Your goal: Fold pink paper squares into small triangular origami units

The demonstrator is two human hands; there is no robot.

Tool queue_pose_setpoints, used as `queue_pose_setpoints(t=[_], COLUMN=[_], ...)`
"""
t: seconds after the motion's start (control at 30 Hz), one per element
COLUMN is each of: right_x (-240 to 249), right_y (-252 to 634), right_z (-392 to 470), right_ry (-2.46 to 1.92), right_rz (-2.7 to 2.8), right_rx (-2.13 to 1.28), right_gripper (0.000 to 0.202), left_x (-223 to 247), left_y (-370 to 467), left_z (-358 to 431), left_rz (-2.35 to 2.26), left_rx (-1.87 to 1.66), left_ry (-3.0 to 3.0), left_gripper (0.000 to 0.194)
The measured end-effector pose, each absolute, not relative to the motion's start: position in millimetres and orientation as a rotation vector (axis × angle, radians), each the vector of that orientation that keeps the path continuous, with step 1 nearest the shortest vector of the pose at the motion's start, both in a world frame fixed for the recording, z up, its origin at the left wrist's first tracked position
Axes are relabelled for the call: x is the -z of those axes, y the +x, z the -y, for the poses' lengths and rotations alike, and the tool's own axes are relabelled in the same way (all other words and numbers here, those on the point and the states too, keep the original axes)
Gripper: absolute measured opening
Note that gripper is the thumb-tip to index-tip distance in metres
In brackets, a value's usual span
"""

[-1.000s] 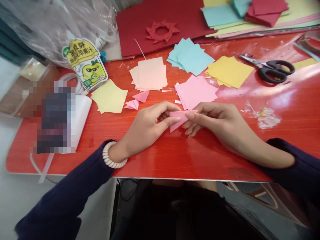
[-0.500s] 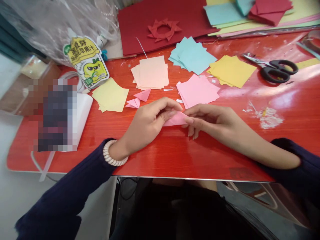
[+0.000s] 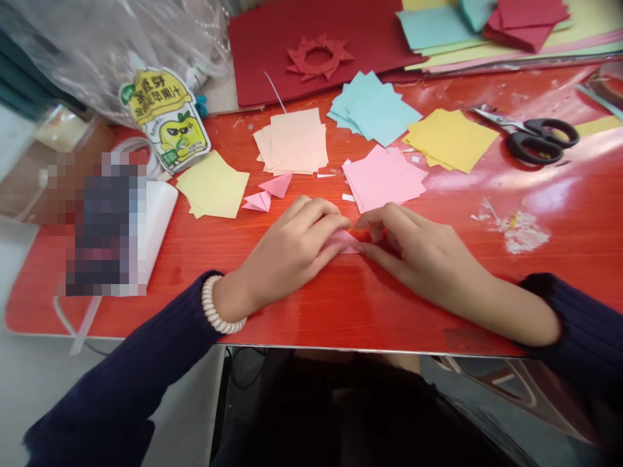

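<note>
A small folded piece of pink paper (image 3: 346,241) lies low at the table, largely covered by my fingers. My left hand (image 3: 304,240) is closed on its left part, thumb below and fingers over the top. At its right corner, my right hand (image 3: 413,246) touches the paper with the thumb, the index finger curled above. Just beyond my left hand rest two folded pink paper pieces (image 3: 275,186). A stack of pink paper squares (image 3: 384,178) sits behind my right hand.
Yellow squares (image 3: 452,139), blue squares (image 3: 372,107), peach squares (image 3: 294,143) and pale yellow squares (image 3: 214,185) lie around. Black-handled scissors (image 3: 538,139) are at the right, near white scraps (image 3: 525,230). A red paper ring (image 3: 320,57) sits at the back; a juice pouch (image 3: 170,120) stands left.
Both hands have come down with the pink paper, from above the table to its surface. The fingers of my left hand now lie flatter over it.
</note>
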State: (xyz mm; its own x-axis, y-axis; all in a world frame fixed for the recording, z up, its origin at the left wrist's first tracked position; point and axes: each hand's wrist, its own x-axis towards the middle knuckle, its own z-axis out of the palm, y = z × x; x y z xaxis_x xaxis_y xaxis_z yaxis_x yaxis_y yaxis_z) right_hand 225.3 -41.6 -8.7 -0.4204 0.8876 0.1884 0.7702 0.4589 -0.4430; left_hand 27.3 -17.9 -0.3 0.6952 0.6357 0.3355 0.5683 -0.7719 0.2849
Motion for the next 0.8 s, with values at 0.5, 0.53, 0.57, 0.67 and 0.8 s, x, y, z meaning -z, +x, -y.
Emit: queue_pose_setpoints(t=[0.5, 0.53, 0.57, 0.67, 0.8], right_x=[12.0, 11.5, 11.0, 9.7, 9.1], right_y=[226.7, 226.8, 226.7, 225.5, 223.4], right_z=[41.5, 41.1, 40.3, 36.4, 32.1], right_ry=[-1.178, -1.164, -1.157, -1.159, -1.172], right_rz=[2.466, 2.488, 2.511, 2.558, 2.568], right_rx=[-0.152, -0.135, -0.117, -0.085, -0.122], right_gripper=[0.023, 0.023, 0.024, 0.026, 0.027], left_x=[2.9, 2.7, 2.5, 2.2, 1.4], left_y=[21.9, 21.2, 20.6, 19.3, 18.9], left_z=[20.0, 20.0, 19.8, 18.6, 16.6], left_rz=[-0.852, -0.848, -0.85, -0.883, -0.923], left_rx=[-0.622, -0.621, -0.619, -0.614, -0.607], left_ry=[2.675, 2.674, 2.675, 2.66, 2.603], left_gripper=[0.01, 0.011, 0.011, 0.012, 0.009])
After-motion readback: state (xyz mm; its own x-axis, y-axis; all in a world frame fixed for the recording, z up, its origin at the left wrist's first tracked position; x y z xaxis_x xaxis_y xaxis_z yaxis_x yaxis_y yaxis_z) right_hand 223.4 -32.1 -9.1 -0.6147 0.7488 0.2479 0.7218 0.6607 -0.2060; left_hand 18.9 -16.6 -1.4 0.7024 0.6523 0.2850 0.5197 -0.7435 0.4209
